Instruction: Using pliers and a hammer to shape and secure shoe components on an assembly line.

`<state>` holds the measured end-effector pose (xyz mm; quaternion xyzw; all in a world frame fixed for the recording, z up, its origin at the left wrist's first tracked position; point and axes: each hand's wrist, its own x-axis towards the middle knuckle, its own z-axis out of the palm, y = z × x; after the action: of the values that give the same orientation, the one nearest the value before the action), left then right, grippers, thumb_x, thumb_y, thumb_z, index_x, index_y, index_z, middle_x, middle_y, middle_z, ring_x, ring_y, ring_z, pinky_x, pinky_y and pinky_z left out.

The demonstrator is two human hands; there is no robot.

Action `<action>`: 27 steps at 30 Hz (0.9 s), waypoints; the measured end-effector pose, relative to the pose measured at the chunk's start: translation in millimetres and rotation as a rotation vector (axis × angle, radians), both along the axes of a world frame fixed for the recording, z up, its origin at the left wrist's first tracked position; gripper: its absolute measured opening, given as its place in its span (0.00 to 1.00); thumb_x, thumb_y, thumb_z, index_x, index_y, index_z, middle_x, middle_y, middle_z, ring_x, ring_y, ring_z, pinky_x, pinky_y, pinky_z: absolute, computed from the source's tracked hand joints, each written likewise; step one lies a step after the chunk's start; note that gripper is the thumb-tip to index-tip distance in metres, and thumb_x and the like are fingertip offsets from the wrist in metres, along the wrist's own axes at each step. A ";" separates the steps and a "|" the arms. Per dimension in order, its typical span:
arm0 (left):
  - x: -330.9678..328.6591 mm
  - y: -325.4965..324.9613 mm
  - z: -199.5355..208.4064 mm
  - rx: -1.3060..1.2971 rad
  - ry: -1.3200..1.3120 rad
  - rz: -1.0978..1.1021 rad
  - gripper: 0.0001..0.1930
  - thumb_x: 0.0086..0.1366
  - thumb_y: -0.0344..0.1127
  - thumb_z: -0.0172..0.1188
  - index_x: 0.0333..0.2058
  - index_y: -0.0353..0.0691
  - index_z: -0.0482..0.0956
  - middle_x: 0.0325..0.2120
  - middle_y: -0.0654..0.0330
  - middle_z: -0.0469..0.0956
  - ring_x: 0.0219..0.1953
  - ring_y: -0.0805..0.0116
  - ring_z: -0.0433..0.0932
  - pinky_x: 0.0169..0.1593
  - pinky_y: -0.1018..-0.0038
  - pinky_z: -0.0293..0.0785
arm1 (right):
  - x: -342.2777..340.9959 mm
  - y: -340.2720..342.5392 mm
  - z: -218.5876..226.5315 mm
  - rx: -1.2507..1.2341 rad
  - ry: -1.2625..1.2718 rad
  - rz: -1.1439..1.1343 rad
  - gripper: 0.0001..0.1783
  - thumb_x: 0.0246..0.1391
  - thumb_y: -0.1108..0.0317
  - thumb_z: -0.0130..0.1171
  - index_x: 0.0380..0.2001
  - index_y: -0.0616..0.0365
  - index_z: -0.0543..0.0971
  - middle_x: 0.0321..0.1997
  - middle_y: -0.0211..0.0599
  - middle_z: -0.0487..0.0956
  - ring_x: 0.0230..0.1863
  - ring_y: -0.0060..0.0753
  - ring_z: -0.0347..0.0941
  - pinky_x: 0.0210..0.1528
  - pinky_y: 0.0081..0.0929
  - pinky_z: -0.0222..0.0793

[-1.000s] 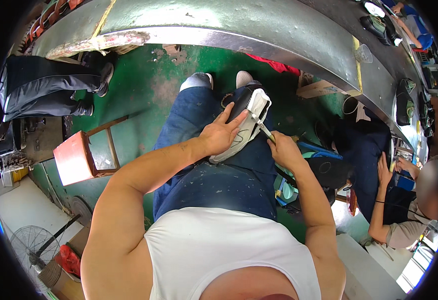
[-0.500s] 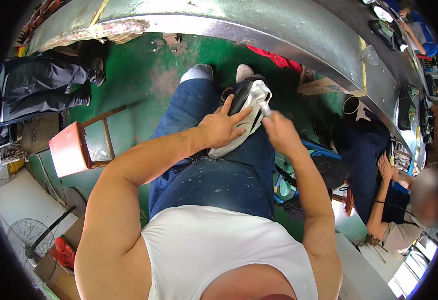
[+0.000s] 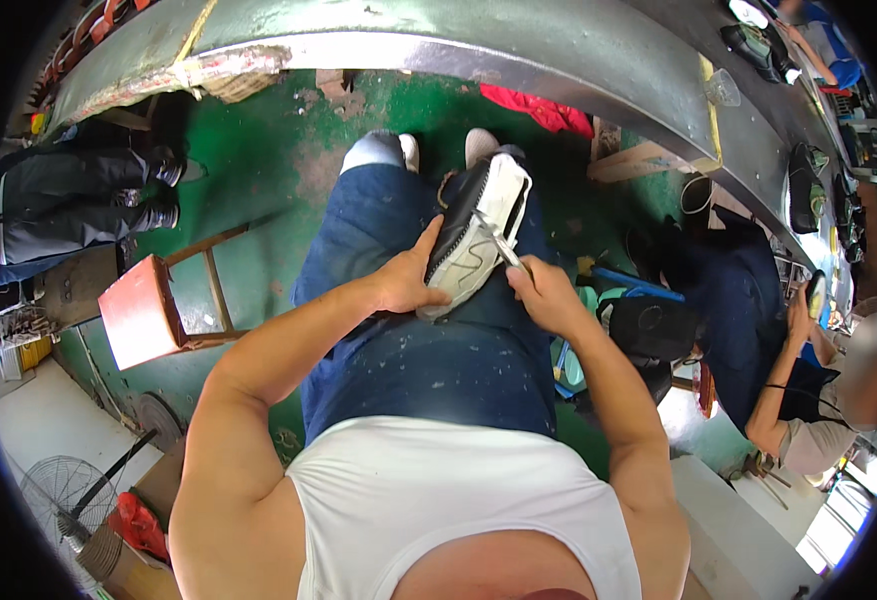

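A black and white shoe (image 3: pixel 478 235) lies sole up across my lap on blue jeans. My left hand (image 3: pixel 408 280) holds its near end, thumb stretched along the black side. My right hand (image 3: pixel 543 293) grips a thin metal tool (image 3: pixel 498 243) whose tip rests on the white sole. Both forearms come up from the lower edge.
A red wooden stool (image 3: pixel 143 320) stands to my left on the green floor. A long grey conveyor bench (image 3: pixel 558 50) curves across the top with shoes on it. A seated person in dark clothes (image 3: pixel 758 330) works at my right. Another person's legs (image 3: pixel 78 200) are at far left. A fan (image 3: pixel 63 495) sits lower left.
The shoe has turned in my lap, its white sole now facing up more fully. My right hand has shifted lower with the tool against the sole.
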<state>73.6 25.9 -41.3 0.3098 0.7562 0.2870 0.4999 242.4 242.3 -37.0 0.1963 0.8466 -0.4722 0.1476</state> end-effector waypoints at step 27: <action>-13.1 45.5 -15.3 0.325 0.371 0.175 0.28 0.66 0.35 0.56 0.63 0.31 0.67 0.43 0.39 0.80 0.47 0.46 0.82 0.52 0.62 0.76 | 29.4 0.0 18.9 0.050 0.176 -0.042 0.24 0.61 0.64 0.57 0.58 0.65 0.72 0.45 0.55 0.79 0.47 0.58 0.76 0.53 0.41 0.71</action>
<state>60.5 71.5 -56.6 0.3668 0.8027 0.3853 0.2694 271.9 242.3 -18.0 0.1754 0.8635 -0.4693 0.0581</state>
